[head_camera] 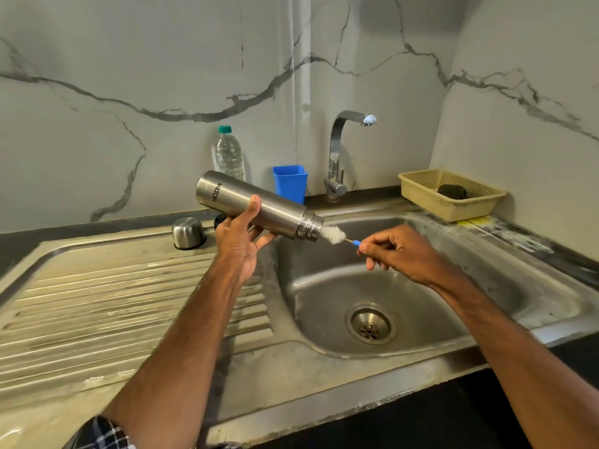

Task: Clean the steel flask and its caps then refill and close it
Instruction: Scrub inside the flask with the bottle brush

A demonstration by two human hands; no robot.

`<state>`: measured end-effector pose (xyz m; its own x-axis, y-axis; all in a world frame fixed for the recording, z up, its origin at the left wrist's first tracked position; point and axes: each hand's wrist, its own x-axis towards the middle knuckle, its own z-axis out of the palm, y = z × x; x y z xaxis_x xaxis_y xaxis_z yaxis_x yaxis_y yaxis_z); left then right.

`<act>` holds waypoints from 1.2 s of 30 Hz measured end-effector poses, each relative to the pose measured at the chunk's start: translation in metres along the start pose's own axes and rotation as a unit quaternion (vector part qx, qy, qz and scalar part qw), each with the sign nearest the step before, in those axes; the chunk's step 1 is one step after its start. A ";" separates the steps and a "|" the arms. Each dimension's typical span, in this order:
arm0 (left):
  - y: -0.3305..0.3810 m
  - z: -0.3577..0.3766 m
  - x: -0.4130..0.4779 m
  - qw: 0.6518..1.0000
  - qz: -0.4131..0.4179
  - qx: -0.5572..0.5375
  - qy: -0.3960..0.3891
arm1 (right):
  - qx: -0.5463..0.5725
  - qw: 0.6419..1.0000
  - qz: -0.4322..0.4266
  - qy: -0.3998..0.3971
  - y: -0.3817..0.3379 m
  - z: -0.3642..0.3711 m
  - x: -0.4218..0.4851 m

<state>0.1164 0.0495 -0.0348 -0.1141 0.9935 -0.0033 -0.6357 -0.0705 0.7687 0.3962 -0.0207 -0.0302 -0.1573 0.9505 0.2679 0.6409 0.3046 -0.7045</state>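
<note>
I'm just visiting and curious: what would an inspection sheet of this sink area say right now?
Surface: steel sink, ribbed drainboard left, basin right; stained.
Job's things: steel flask uncapped, tilted over basin; brush bristles at its mouth; steel cap on drainboard.
Clutter: water bottle, blue container, basket holding a dark scrubber.
Hands: left hand grips flask; right hand pinches brush handle.
Cables: nothing seen.
Surroundings: tap, not running; marble-patterned walls.

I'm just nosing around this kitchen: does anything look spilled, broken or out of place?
Nothing looks spilled or broken. The steel flask is tilted only because the left hand holds it over the sink while the right hand holds a brush at its mouth. The drainboard alone looks off: streaked with dull yellowish stains.
</note>
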 end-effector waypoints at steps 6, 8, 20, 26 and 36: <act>-0.014 0.017 -0.006 0.999 -0.010 0.017 -0.033 | -0.120 0.989 -0.003 0.083 0.007 0.012 0.009; -0.018 0.025 -0.009 0.998 -0.017 0.029 -0.045 | -0.119 0.989 -0.005 0.082 -0.001 0.018 0.011; -0.015 0.017 -0.008 0.999 -0.037 0.021 -0.029 | -0.084 0.996 0.020 0.038 -0.016 0.028 0.013; -0.005 0.007 -0.002 0.999 -0.008 -0.016 -0.027 | -0.024 0.999 0.036 0.033 0.003 0.002 0.002; -0.005 0.011 -0.005 0.999 -0.012 -0.003 -0.042 | 0.011 0.996 0.021 0.083 0.002 0.002 0.005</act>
<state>0.1287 0.0461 -0.0317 -0.0333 0.9989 0.0322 -0.6426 -0.0461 0.7648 0.3954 -0.0154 -0.0312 -0.0034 0.9397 0.3419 0.6279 0.2681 -0.7307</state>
